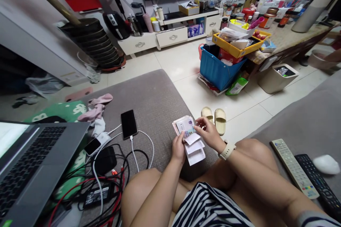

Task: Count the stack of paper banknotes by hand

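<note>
In the head view a stack of banknotes (185,125) is held over the grey sofa, with a purple-and-teal note marked 5 on top. My left hand (178,149) grips the stack from its lower left, thumb across the front. Several notes are folded down, and their pale ends (195,151) fan out below the thumb. My right hand (206,131), with a cream watch (227,150) on the wrist, is closed at the right edge of the top note, thumb and fingertips against it. Some right fingers are partly hidden.
On the grey sofa (151,94) to the left lie a phone (129,124) on a white cable, tangled cords and a laptop (39,163). Remotes (294,168) and a white mouse (326,164) lie right. Slippers (220,121) and a blue bin (220,69) stand on the floor.
</note>
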`<state>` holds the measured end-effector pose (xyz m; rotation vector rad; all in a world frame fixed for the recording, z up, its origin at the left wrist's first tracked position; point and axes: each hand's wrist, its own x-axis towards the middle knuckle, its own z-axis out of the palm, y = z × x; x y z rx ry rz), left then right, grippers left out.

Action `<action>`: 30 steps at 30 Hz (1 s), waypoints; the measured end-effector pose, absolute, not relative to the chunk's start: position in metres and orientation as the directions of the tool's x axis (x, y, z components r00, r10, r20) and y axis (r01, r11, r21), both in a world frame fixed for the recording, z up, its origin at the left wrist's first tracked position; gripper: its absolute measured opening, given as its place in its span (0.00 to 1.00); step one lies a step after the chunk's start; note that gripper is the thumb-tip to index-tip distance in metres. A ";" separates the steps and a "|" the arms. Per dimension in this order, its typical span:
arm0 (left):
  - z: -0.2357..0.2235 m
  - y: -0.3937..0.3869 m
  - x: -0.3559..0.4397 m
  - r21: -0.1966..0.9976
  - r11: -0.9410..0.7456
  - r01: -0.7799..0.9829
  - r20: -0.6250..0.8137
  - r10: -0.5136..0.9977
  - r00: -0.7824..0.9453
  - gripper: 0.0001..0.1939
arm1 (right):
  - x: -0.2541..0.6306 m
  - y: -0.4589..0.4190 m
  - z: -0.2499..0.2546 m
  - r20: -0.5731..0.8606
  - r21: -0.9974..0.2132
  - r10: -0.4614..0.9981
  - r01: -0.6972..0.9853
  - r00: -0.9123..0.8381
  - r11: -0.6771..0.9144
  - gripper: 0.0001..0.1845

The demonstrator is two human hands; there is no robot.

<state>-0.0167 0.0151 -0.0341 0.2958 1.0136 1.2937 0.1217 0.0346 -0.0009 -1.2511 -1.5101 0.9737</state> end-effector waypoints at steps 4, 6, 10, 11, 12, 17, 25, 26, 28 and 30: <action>-0.035 0.013 -0.015 0.679 0.345 -0.648 -0.479 0.877 -0.034 0.17 | 0.123 0.044 -0.022 -0.051 -0.989 0.997 0.142 -0.052 -0.044 0.13; -0.036 0.012 -0.015 0.687 0.348 -0.638 -0.477 0.878 -0.034 0.17 | 0.124 0.046 -0.027 -0.094 -0.990 0.994 0.112 -0.057 -0.087 0.15; -0.040 0.010 -0.014 0.683 0.347 -0.642 -0.472 0.881 -0.025 0.18 | 0.123 0.046 -0.029 -0.084 -0.993 0.996 0.088 -0.041 -0.080 0.17; -0.040 0.010 -0.014 0.678 0.345 -0.649 -0.476 0.879 -0.031 0.18 | 0.122 0.045 -0.029 -0.077 -0.994 0.996 0.082 -0.043 -0.073 0.17; -0.041 0.011 -0.014 0.669 0.344 -0.659 -0.484 0.875 -0.035 0.17 | 0.122 0.045 -0.028 -0.068 -0.995 0.997 0.074 -0.045 -0.064 0.16; -0.038 0.014 -0.016 0.616 0.358 -0.701 -0.536 0.843 -0.041 0.14 | 0.122 0.042 -0.025 -0.013 -0.999 0.995 -0.028 -0.095 -0.016 0.13; -0.042 0.014 -0.015 0.654 0.350 -0.671 -0.538 0.838 -0.088 0.13 | 0.120 0.039 -0.023 -0.012 -0.996 0.982 -0.086 -0.190 -0.029 0.12; -0.042 0.013 -0.014 0.656 0.353 -0.667 -0.538 0.839 -0.084 0.12 | 0.120 0.039 -0.022 -0.007 -0.996 0.979 -0.087 -0.202 -0.025 0.12; -0.041 0.013 -0.014 0.659 0.359 -0.661 -0.537 0.840 -0.080 0.10 | 0.119 0.039 -0.021 0.003 -0.995 0.974 -0.098 -0.227 -0.020 0.13; -0.040 0.013 -0.014 0.661 0.360 -0.659 -0.539 0.839 -0.082 0.09 | 0.119 0.038 -0.020 0.011 -0.992 0.967 -0.121 -0.253 -0.021 0.13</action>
